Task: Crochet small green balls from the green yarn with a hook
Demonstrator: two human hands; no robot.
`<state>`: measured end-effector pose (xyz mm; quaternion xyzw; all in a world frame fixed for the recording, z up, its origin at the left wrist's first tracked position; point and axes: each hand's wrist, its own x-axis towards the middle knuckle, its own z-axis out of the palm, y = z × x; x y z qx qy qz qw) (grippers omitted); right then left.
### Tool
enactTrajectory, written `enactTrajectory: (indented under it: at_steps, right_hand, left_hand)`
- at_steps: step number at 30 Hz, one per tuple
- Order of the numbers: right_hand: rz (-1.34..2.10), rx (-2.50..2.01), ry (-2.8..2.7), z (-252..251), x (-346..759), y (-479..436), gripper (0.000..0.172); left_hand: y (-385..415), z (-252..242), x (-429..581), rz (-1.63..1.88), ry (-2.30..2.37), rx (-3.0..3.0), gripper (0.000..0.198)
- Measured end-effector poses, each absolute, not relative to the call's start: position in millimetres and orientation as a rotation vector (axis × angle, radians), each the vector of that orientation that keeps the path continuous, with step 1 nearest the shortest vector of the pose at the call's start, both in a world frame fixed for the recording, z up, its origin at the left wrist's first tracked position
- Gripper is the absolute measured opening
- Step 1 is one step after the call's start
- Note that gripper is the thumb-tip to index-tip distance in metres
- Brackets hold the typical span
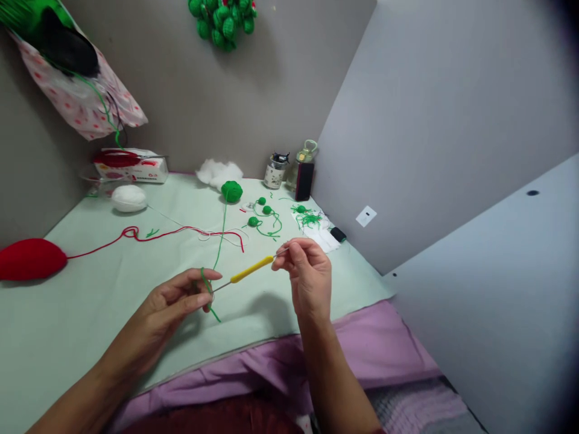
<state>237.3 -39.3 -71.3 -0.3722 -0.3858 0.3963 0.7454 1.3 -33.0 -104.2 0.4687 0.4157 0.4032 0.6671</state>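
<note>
My left hand point(176, 301) is pinched on a strand of green yarn point(220, 244), which loops over the index finger and leaves a short tail below. From there the strand runs back across the table to a green yarn ball point(232, 191). In my right hand point(310, 271) is a crochet hook point(251, 269) with a yellow handle, gripped by its metal shaft at the far right end. The hook's other metal end reaches the yarn at my left fingertips; whether it passes through a loop is too small to tell.
Red yarn point(34, 259) and white yarn point(129, 198) lie on the left. Small green crocheted balls point(253, 222), green scraps point(310, 218), white stuffing point(219, 173), a jar point(275, 172), a bottle point(292, 175) and a phone point(304, 181) stand or lie toward the back. A wall point(434, 120) rises on the right.
</note>
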Motion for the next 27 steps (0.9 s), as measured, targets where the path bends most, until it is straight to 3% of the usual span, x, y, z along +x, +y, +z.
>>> enactTrajectory:
  at_steps: [13,19,27]
  right_hand:
    - [0.785,-0.846,-0.844,-74,234,-41,0.021]
    - [0.992,-0.805,-1.272,-85,224,-51,0.013]
    - [0.934,-0.805,-1.411,-85,219,-54,0.020]
  left_hand:
    - [-33,-102,4,0.908,0.857,1.022,0.027]
    - [-37,-91,12,0.938,0.783,1.073,0.025]
    - [-37,-84,9,0.860,0.820,1.165,0.035]
